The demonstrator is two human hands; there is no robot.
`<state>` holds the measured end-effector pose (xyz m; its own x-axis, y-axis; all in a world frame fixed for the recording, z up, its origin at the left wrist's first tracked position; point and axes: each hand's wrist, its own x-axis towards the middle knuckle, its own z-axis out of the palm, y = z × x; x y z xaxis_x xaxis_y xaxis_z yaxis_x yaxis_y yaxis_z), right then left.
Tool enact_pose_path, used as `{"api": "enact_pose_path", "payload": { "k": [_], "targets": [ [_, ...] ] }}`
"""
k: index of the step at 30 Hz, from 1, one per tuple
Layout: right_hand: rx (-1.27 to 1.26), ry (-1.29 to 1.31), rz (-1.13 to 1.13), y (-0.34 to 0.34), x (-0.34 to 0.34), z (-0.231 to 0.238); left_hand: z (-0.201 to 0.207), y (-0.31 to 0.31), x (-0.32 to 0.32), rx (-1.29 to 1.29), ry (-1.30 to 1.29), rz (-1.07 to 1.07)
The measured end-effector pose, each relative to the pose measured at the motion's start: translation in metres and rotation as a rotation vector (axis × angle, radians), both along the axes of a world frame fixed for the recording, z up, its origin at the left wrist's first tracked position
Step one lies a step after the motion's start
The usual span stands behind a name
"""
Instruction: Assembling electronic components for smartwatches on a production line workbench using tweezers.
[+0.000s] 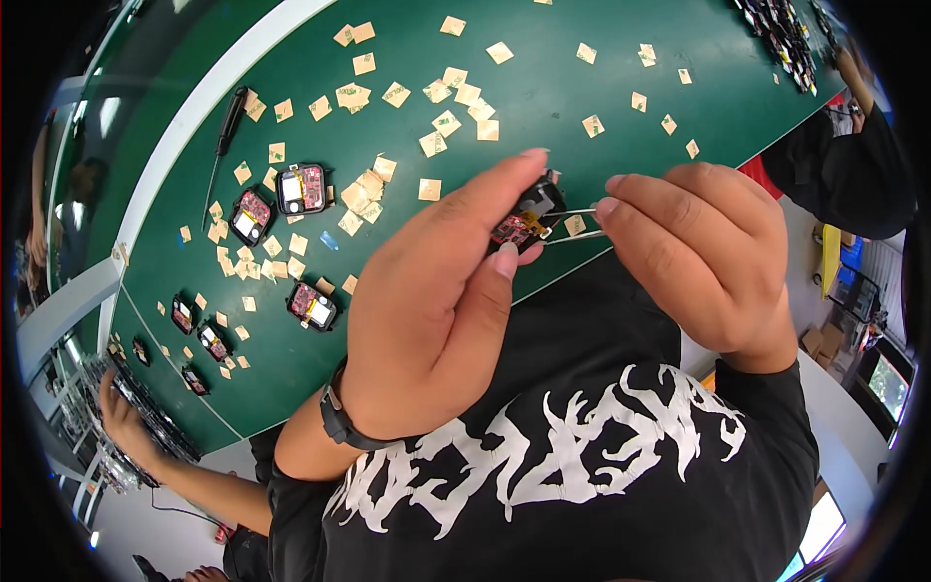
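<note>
My left hand (436, 291) is closed round a small black device case (545, 199), holding it above the table's near edge. Inside the open case a red circuit board (512, 231) and a yellow flex strip show; the fingers cover the rest. Between the fingertips of my right hand (693, 252) is a pair of metal tweezers (582, 211). Its two prongs stand apart and point left at the device, one close to the flex strip. A small tan square (575, 225) shows between the prongs; whether it lies on the table behind them I cannot tell.
Many tan adhesive squares (488, 130) lie scattered over the green table (553, 87). Several open devices (302, 188) sit at the left, near a black-handled screwdriver (231, 121). Dark parts (776, 39) are heaped at the far right. Other people's hands (126, 422) appear at both sides.
</note>
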<state>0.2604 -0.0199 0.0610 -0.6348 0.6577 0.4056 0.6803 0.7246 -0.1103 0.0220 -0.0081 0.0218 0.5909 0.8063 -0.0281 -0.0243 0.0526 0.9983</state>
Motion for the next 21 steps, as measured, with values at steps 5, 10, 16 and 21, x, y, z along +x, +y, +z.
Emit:
{"api": "enact_pose_path", "payload": {
  "k": [5, 10, 16, 21],
  "targets": [
    [-0.045, -0.025, 0.097, 0.003, -0.009, 0.004, 0.003, 0.002, -0.004, 0.075, 0.067, -0.015],
    [-0.034, 0.034, 0.176, 0.006, -0.013, -0.002, 0.007, 0.004, -0.008, -0.054, -0.023, -0.011],
    [-0.048, 0.089, 0.233, 0.007, -0.018, -0.001, 0.007, 0.007, -0.016, -0.056, -0.033, -0.037],
    [-0.048, 0.124, 0.25, 0.003, -0.019, -0.001, 0.006, 0.008, -0.019, -0.014, -0.006, -0.072]
  ]
}}
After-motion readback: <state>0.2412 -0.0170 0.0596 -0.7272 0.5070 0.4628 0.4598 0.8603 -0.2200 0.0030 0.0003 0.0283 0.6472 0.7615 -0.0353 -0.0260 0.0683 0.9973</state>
